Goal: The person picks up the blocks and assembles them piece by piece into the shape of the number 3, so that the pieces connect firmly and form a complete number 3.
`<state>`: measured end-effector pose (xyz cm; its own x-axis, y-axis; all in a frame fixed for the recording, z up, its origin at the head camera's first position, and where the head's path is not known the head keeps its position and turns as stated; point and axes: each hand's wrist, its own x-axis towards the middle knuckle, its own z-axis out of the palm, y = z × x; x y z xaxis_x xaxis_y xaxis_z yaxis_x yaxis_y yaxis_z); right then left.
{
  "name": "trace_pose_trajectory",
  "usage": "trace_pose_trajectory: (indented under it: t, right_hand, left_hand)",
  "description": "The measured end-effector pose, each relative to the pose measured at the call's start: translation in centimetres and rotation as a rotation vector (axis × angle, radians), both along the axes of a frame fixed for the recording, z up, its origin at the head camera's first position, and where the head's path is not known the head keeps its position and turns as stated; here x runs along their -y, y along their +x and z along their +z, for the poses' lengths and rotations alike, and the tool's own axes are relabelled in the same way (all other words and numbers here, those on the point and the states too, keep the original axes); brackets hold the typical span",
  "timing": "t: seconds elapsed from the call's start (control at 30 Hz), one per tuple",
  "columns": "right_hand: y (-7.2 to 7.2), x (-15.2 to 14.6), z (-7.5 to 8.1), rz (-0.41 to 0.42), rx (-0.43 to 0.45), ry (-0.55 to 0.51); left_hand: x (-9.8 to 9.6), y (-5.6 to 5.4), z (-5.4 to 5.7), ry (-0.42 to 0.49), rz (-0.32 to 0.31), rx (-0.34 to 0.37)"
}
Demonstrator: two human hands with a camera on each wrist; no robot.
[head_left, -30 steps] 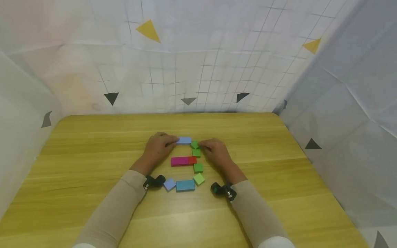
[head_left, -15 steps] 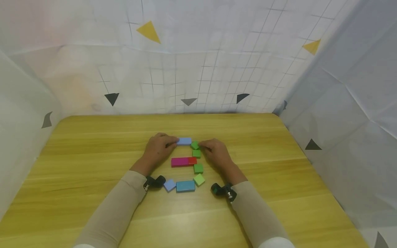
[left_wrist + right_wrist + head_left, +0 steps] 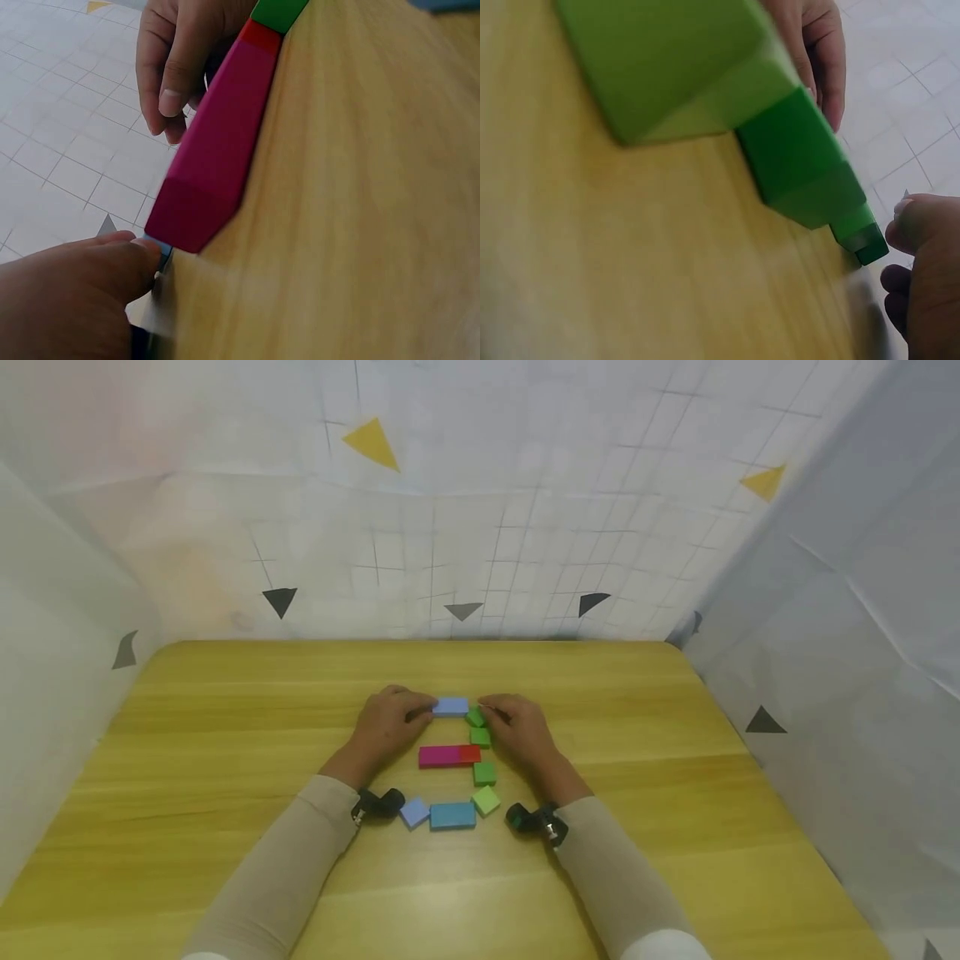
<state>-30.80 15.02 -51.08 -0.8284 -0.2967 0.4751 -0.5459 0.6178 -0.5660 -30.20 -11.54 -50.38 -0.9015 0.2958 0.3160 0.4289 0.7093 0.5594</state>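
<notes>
In the head view, my left hand (image 3: 388,723) pinches the left end of a light blue oblong block (image 3: 451,707), fingertips at its edge. My right hand (image 3: 519,727) has its fingertips at the right corner of a turned green block (image 3: 475,717), partly covering it. Below that come a second green block (image 3: 480,738), a magenta block (image 3: 438,757) abutting a red one (image 3: 469,753), and a third green block (image 3: 484,774). Lowest lie a lime block (image 3: 486,801), a blue oblong block (image 3: 452,816) and a tilted periwinkle block (image 3: 415,812). The left wrist view mostly hides the light blue block behind the magenta one.
All the blocks lie on a wooden table (image 3: 645,860). White sheeting (image 3: 510,543) with grid lines and triangles stands behind its far edge and at both sides. Black cameras sit on both wrists, close to the lower blocks.
The right fingertips have shifted slightly left, over the turned green block. The left hand keeps its place on the light blue block. The whole head view has shifted a little.
</notes>
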Motion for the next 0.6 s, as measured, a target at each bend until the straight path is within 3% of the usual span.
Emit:
trace_pose_trajectory:
  t: [0.17,0.3,0.47,0.6]
  right_hand:
    - [-0.2,0.2,0.3,0.003,0.064,-0.033]
    - [0.0,0.6,0.8,0.052,0.116,-0.031]
    - [0.1,1.0,0.9,0.103,0.061,0.064]
    - [0.1,1.2,1.1,0.086,0.032,0.105]
  left_hand:
    - [-0.1,0.0,0.3,-0.002,0.016,0.015]
    - [-0.1,0.1,0.4,-0.01,0.016,0.035]
    - [-0.1,0.2,0.3,0.0,0.014,0.05]
    - [0.0,0.3,0.4,0.015,0.013,0.058]
